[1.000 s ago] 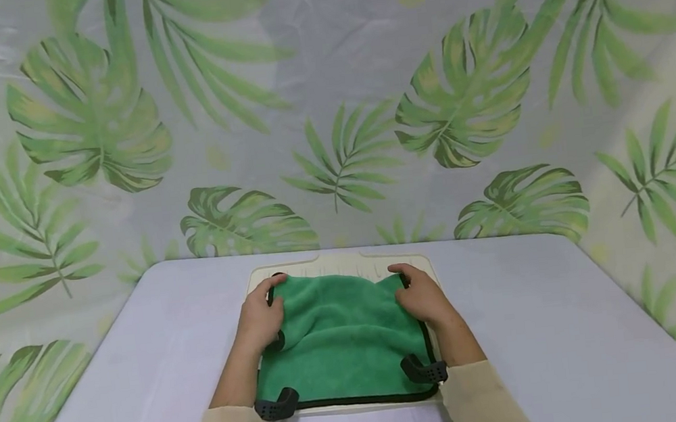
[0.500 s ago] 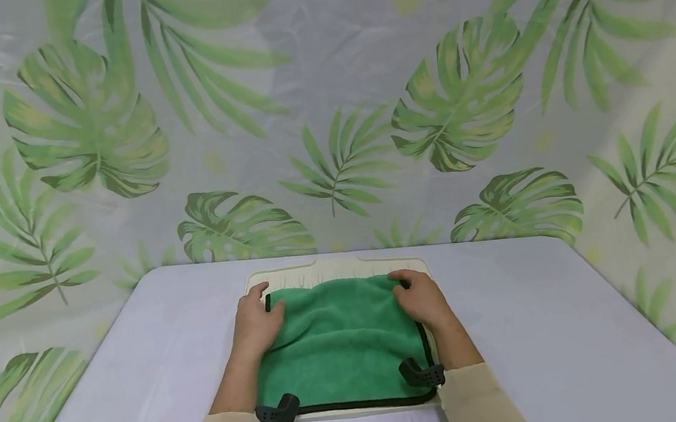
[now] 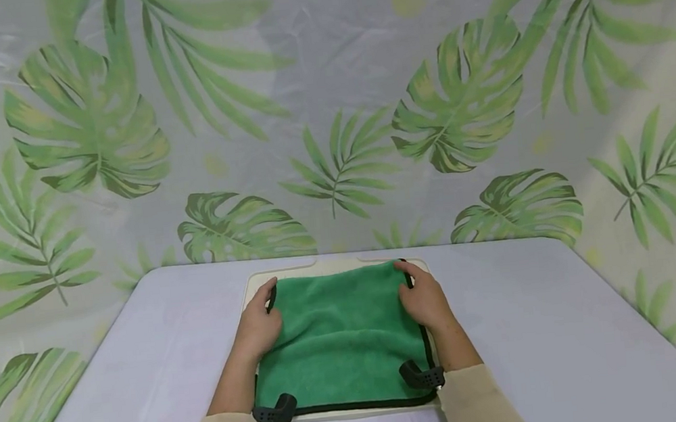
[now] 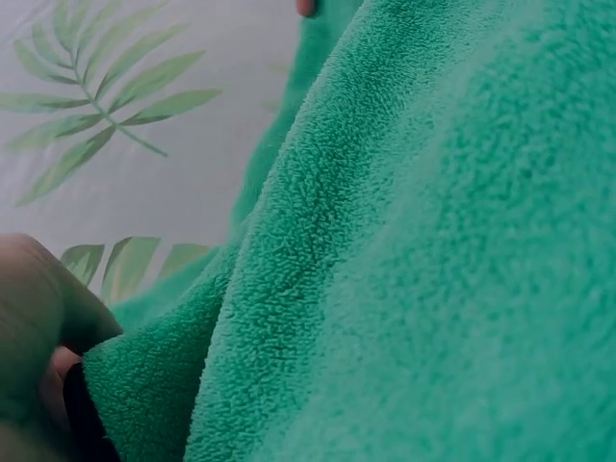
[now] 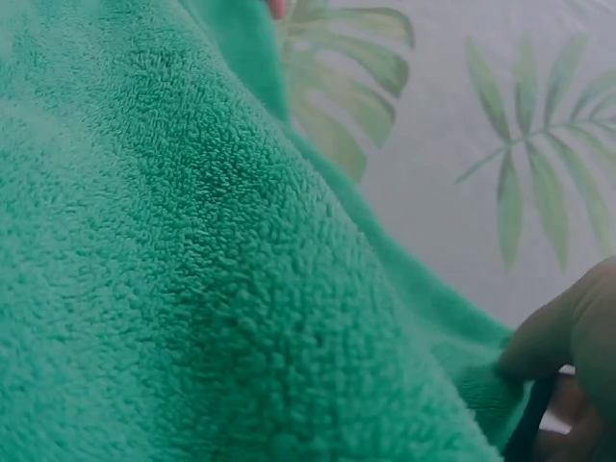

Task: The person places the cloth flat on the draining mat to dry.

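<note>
A green plush towel (image 3: 345, 346) with dark edging spreads over a cream board (image 3: 337, 263) in the head view. My left hand (image 3: 259, 327) pinches its far left corner and my right hand (image 3: 425, 301) pinches the far right one. Between them the far part of the cloth is lifted and drawn fairly straight, while its near part lies over the board with a soft crease. In the left wrist view the left hand (image 4: 43, 337) grips the edge beside a dark trim. The right wrist view has the right hand (image 5: 573, 356) pinching the opposite edge.
The board rests on a white-covered table (image 3: 526, 329). A leaf-patterned curtain (image 3: 328, 103) hangs behind the table. Black wrist straps (image 3: 276, 410) sit at both sleeve ends and overlap the towel's near corners in the head view.
The far edge of the towel dropped slightly and sagged, then rose and drew straighter. The left fingers loosened half a second ago and now pinch the corner again. The near edge stayed in place.
</note>
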A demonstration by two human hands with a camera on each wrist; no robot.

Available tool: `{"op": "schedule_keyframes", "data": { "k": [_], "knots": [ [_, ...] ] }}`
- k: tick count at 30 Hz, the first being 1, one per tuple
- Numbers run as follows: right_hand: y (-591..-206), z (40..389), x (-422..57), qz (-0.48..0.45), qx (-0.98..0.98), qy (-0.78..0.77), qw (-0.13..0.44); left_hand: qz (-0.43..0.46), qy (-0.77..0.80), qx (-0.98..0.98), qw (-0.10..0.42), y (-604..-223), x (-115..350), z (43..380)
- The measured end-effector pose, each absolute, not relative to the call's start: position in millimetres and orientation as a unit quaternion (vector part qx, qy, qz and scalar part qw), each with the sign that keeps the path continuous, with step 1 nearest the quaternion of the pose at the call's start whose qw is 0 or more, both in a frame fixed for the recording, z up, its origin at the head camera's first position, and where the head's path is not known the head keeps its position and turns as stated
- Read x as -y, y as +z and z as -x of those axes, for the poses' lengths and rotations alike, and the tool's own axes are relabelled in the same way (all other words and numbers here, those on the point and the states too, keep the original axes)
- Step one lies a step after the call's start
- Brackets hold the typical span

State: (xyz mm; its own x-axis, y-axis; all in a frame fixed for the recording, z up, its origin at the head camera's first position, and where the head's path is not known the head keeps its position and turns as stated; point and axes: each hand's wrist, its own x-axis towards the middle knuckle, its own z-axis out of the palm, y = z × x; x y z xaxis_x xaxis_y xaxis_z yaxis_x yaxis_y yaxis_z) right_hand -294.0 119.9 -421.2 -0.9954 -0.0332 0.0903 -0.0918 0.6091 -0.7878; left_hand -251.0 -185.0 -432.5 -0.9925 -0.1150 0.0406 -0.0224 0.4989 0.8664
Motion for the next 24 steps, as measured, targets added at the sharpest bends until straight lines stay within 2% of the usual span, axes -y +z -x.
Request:
{"op": "schedule_keyframes", "data": {
  "k": [6,12,15,22,24],
  "knots": [
    [-424.5,293.0,-118.7,-0.067,0.893,0.443,0.042,-0.015,-0.495,0.867,0.052,-432.4,184.8,251.0],
    [-423.3,289.7,-124.7,-0.073,0.914,0.4,-0.013,-0.012,-0.413,0.91,0.026,-427.8,188.6,244.8],
    [-415.4,286.3,-131.0,-0.065,0.926,0.369,-0.035,-0.023,-0.375,0.927,-0.003,-416.9,192.6,238.8],
    [-397.5,279.2,-145.6,-0.056,0.912,0.363,-0.185,-0.037,-0.33,0.94,-0.076,-396.0,201.0,229.7],
    [-396.7,278.8,-147.3,-0.064,0.91,0.359,-0.198,-0.034,-0.33,0.94,-0.08,-396.5,202.1,230.1]
  ]
}}
